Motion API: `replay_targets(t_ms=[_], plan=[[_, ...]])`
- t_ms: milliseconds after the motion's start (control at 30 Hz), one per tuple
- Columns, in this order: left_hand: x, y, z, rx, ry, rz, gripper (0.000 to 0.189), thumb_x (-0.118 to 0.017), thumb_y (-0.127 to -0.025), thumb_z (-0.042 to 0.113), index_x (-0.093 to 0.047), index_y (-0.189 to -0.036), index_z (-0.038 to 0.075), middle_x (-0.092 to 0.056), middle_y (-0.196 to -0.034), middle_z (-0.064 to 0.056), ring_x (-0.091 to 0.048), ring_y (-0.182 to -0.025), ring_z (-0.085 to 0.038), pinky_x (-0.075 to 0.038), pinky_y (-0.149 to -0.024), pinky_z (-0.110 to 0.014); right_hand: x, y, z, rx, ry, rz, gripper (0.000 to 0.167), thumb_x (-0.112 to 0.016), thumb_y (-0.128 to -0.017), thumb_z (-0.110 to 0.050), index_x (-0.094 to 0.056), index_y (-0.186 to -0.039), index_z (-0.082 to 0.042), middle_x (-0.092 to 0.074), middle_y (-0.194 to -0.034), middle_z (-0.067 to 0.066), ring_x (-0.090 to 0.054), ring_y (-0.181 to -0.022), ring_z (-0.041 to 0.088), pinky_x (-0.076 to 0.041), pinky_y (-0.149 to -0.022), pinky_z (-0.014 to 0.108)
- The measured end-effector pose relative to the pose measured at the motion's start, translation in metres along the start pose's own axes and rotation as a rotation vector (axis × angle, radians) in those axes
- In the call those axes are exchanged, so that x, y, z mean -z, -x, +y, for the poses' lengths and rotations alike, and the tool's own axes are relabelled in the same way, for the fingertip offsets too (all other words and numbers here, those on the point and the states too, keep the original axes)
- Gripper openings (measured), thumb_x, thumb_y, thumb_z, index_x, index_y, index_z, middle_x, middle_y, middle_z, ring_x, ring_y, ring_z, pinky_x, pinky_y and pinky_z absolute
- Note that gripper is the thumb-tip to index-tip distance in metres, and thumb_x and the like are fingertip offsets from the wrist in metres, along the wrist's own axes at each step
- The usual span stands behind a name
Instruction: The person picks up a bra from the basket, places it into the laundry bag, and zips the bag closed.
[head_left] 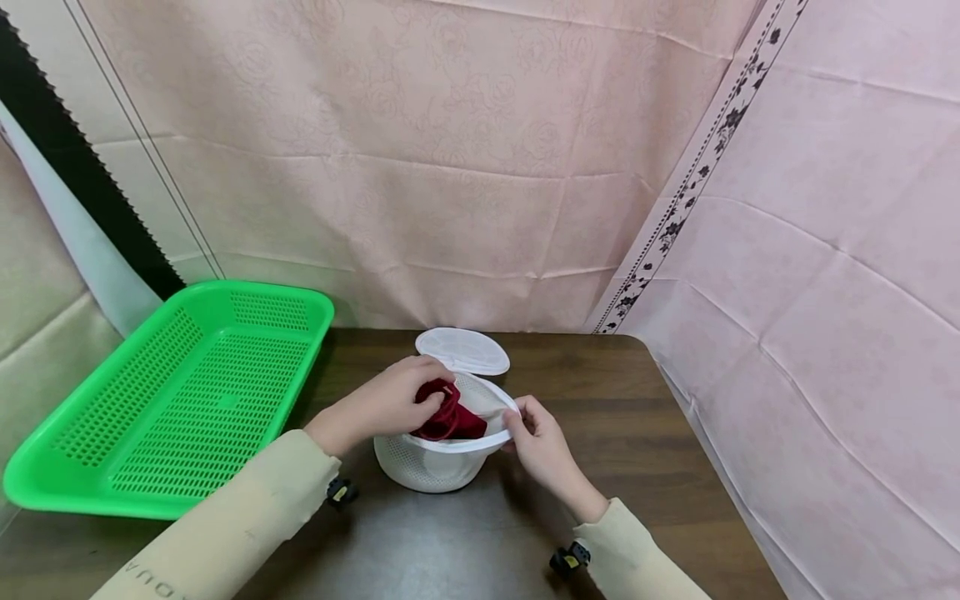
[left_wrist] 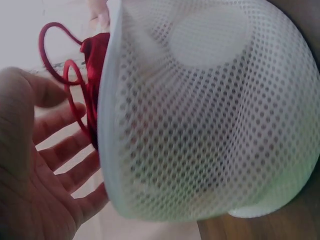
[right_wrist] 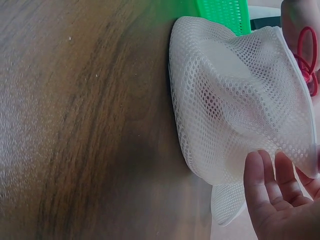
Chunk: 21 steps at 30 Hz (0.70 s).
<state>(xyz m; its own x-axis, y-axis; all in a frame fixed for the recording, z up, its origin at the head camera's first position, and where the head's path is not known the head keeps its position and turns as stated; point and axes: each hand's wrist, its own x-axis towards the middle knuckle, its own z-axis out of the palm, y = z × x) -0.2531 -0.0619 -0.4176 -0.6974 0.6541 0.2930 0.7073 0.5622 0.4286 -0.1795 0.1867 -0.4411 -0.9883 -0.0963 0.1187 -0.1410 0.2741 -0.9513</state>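
Note:
A white mesh laundry bag [head_left: 431,462] stands on the table with its round top flap [head_left: 462,350] folded back. A dark red drawstring pouch [head_left: 468,425] lies at its mouth, with looped cords [left_wrist: 75,92] hanging out beyond the rim. My left hand [head_left: 408,396] reaches over the mouth from the left, its thumb and curved fingers about the pouch and cords. On the right side, my right hand [head_left: 543,446] pinches the bag's white rim, with other fingers against the mesh in the right wrist view. The mesh partly hides the pouch's lower part.
A large green plastic basket [head_left: 303,358] stands on the left of the brown wooden table [head_left: 637,467]. Pale patterned cloth [head_left: 450,167] hangs behind the table and along its right side.

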Motion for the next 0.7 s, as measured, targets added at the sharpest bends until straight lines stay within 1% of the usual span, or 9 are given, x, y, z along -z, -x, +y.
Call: replay_targets(t_ms=[67, 167, 267, 333, 467, 600, 700], plan=[[0.003, 0.004, -0.001, 0.013, 0.009, -0.017, 0.037, -0.061, -0.091, 0.038, -0.065, -0.120, 0.015, -0.059, -0.119, 0.003, -0.051, -0.114, -0.017, -0.041, -0.099, -0.037, 0.000, 0.000, 0.000, 0.001, -0.001, -0.001, 0.011, -0.053, -0.099, -0.006, -0.058, -0.099, 0.004, -0.061, -0.081, 0.015, -0.062, -0.070, 0.025, -0.055, -0.059, 0.030], [0.005, 0.009, -0.003, 0.015, 0.031, -0.047, 0.058, -0.062, -0.086, 0.058, -0.062, -0.126, 0.017, -0.054, -0.126, 0.005, -0.047, -0.119, -0.016, -0.039, -0.101, -0.037, 0.000, 0.000, 0.000, -0.002, -0.005, -0.001, 0.012, -0.053, -0.099, -0.006, -0.058, -0.099, 0.005, -0.061, -0.081, 0.014, -0.063, -0.073, 0.032, -0.055, -0.059, 0.030], [0.004, 0.014, -0.004, 0.028, 0.036, -0.079, 0.071, -0.060, -0.080, 0.069, -0.058, -0.132, 0.021, -0.049, -0.133, 0.006, -0.043, -0.123, -0.016, -0.039, -0.100, -0.037, 0.000, 0.000, 0.000, -0.004, -0.009, -0.001, 0.012, -0.053, -0.099, -0.006, -0.058, -0.100, 0.005, -0.061, -0.081, 0.014, -0.063, -0.074, 0.034, -0.055, -0.059, 0.030], [0.002, 0.017, -0.005, 0.033, 0.035, -0.094, 0.076, -0.059, -0.078, 0.073, -0.056, -0.135, 0.022, -0.047, -0.137, 0.004, -0.040, -0.127, -0.016, -0.038, -0.102, -0.038, 0.000, 0.000, 0.000, -0.005, -0.010, 0.001, 0.012, -0.054, -0.099, -0.005, -0.059, -0.099, 0.005, -0.061, -0.081, 0.014, -0.063, -0.073, 0.032, -0.055, -0.059, 0.030], [0.000, 0.020, -0.007, 0.032, 0.030, -0.108, 0.082, -0.060, -0.075, 0.076, -0.054, -0.137, 0.022, -0.045, -0.143, -0.002, -0.036, -0.132, -0.018, -0.036, -0.104, -0.041, -0.001, 0.000, -0.001, -0.003, -0.012, 0.004, 0.011, -0.054, -0.099, -0.005, -0.059, -0.099, 0.005, -0.061, -0.081, 0.014, -0.063, -0.073, 0.033, -0.055, -0.059, 0.031], [0.000, 0.022, -0.004, 0.018, 0.008, -0.116, 0.082, -0.063, -0.075, 0.074, -0.054, -0.138, 0.024, -0.044, -0.144, -0.003, -0.036, -0.133, -0.020, -0.036, -0.104, -0.042, -0.001, 0.000, 0.000, -0.007, -0.016, 0.003, 0.012, -0.054, -0.099, -0.005, -0.058, -0.100, 0.006, -0.061, -0.081, 0.013, -0.062, -0.075, 0.037, -0.056, -0.064, 0.043], [-0.001, 0.022, -0.002, -0.003, -0.011, -0.102, 0.075, -0.068, -0.077, 0.064, -0.055, -0.137, 0.022, -0.046, -0.142, -0.003, -0.039, -0.131, -0.021, -0.035, -0.104, -0.043, -0.002, 0.000, 0.000, -0.011, -0.022, 0.003, 0.013, -0.053, -0.099, -0.005, -0.058, -0.100, 0.006, -0.061, -0.081, 0.014, -0.062, -0.076, 0.038, -0.053, -0.068, 0.054]])
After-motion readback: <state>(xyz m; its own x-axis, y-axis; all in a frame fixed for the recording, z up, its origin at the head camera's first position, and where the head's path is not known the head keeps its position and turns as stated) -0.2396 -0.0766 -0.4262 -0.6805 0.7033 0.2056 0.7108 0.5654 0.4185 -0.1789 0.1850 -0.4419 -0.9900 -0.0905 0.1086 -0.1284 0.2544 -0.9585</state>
